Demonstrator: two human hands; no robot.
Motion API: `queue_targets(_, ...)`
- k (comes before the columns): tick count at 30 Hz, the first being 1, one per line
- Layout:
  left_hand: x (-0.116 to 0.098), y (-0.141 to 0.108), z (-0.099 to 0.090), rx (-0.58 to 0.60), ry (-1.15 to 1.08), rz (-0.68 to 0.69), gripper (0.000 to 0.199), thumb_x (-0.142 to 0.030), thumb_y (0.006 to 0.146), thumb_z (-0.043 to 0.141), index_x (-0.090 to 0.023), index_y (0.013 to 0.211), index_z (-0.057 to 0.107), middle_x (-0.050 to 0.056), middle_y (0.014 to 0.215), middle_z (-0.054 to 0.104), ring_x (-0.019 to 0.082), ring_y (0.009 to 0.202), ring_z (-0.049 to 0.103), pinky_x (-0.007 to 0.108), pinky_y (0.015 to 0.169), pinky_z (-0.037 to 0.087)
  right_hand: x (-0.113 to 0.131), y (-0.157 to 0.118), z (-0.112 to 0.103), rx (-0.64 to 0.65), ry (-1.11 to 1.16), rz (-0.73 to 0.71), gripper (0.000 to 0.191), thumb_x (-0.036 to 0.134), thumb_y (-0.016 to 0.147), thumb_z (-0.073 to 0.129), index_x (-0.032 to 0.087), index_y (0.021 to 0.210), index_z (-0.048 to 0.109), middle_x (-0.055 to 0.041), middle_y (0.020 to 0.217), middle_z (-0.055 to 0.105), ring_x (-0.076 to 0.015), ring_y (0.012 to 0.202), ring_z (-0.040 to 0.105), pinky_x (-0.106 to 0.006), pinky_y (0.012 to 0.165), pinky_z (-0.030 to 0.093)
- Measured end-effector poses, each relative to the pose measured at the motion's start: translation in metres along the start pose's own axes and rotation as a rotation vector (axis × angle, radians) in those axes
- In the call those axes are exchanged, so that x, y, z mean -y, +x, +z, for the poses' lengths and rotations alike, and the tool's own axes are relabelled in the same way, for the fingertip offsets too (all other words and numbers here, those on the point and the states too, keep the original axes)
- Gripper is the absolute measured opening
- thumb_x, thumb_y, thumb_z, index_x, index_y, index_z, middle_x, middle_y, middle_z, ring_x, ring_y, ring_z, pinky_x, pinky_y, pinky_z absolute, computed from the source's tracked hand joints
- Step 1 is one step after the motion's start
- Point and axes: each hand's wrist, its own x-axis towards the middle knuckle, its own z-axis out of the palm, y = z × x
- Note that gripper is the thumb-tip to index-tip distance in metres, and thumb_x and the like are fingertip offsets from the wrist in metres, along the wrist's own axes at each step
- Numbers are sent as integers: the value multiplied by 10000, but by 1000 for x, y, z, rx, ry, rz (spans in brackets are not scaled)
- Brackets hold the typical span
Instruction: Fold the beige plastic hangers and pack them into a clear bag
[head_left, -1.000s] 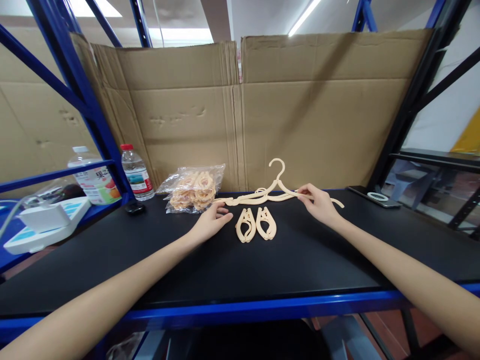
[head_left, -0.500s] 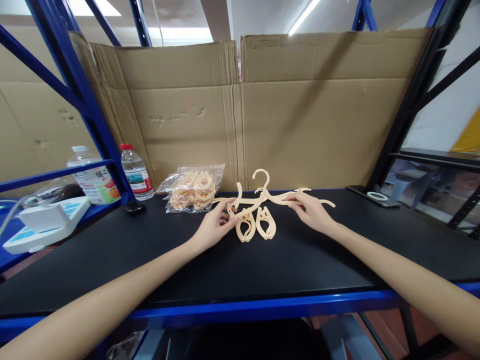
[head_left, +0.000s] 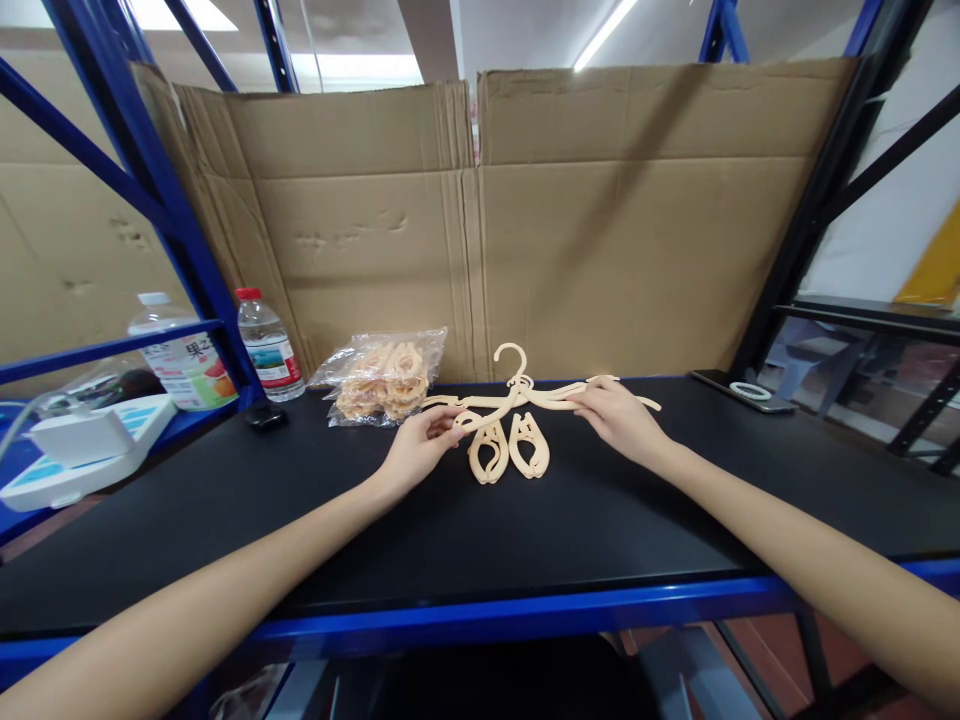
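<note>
A cream plastic hanger (head_left: 517, 392) with its hook upward is held between both hands above the black table (head_left: 480, 540). The fingers of my left hand (head_left: 420, 440) are closed on its left arm. My right hand (head_left: 616, 415) grips its right arm. More cream hanger arms show behind it, partly hidden, so I cannot tell how many hangers lie there. Two folded cream hangers, a left one (head_left: 478, 465) and a right one (head_left: 541, 463), lie side by side on the table just in front of the held one.
A clear bag of folded hangers (head_left: 386, 380) lies at the back left. Beyond it stand a red-capped bottle (head_left: 271, 355), a black object (head_left: 266, 416), a larger bottle (head_left: 191, 370) and a white power strip (head_left: 90, 465). A phone with a white ring (head_left: 750, 393) lies back right.
The held hanger's left arm, bent with its end pointing up before, now extends lower and straighter toward my left hand. The hook has shifted slightly left. My left hand has moved slightly left.
</note>
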Motion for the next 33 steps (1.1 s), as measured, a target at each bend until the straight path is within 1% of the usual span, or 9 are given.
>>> queue_targets(4,-3,-1,1,-18,-27,-20,324,-308,707,653,-139,981,617,58,813,663,175,718,627,344,720,531,2,-2,-5,11,-283,87,218,322,935,462,219,857,636,-83,812,662,-260,835,531,-375,728,418)
queue_targets(9,-5,-1,2,-32,-38,-9,324,-287,716,641,-128,997,611,63,812,666,179,732,630,351,719,541,8,-2,-8,22,-415,200,250,331,949,447,199,849,635,-80,875,677,-195,692,579,-275,517,315)
queue_targets(12,-5,-1,2,-41,-38,6,311,-284,715,638,-130,984,609,67,835,665,176,735,628,349,717,541,11,-1,-8,21,-452,216,224,309,945,454,202,875,639,-75,1084,647,-170,664,595,-257,463,270)
queue_targets(16,-4,-1,3,-39,-50,6,308,-287,710,635,-128,972,604,74,858,662,178,754,627,345,712,541,13,-2,-8,-9,-435,199,207,285,929,468,205,864,648,-75,1323,495,-204,814,617,-236,462,330)
queue_targets(21,-2,-1,4,-43,-60,-5,303,-289,701,640,-136,960,604,59,813,659,177,748,628,342,707,545,15,-1,-6,-56,-202,212,216,213,894,459,238,1027,628,-79,1354,441,-213,853,616,-268,514,452)
queue_targets(25,-1,0,4,-69,-74,-11,299,-281,695,638,-145,959,602,59,813,663,186,764,634,339,697,548,11,0,-1,-123,148,284,350,212,825,534,240,1173,543,-96,1219,535,-198,794,612,-313,593,521)
queue_targets(27,-2,0,4,-77,-74,-9,293,-279,698,634,-150,958,604,60,819,665,189,768,636,343,701,548,6,1,3,-143,333,354,377,240,783,581,233,1159,553,-84,1075,608,-198,765,603,-313,586,527)
queue_targets(29,-2,-1,4,-73,-75,-7,295,-284,699,636,-147,958,605,60,824,666,190,772,636,348,708,550,2,1,5,-162,465,437,329,273,757,607,221,1082,600,-68,957,645,-200,761,598,-313,591,525)
queue_targets(33,-4,-3,5,-70,-79,-11,337,-313,714,636,-133,998,606,72,884,667,188,790,636,341,716,546,0,2,4,-173,677,501,287,330,745,642,189,994,647,-60,890,651,-195,772,590,-315,628,516)
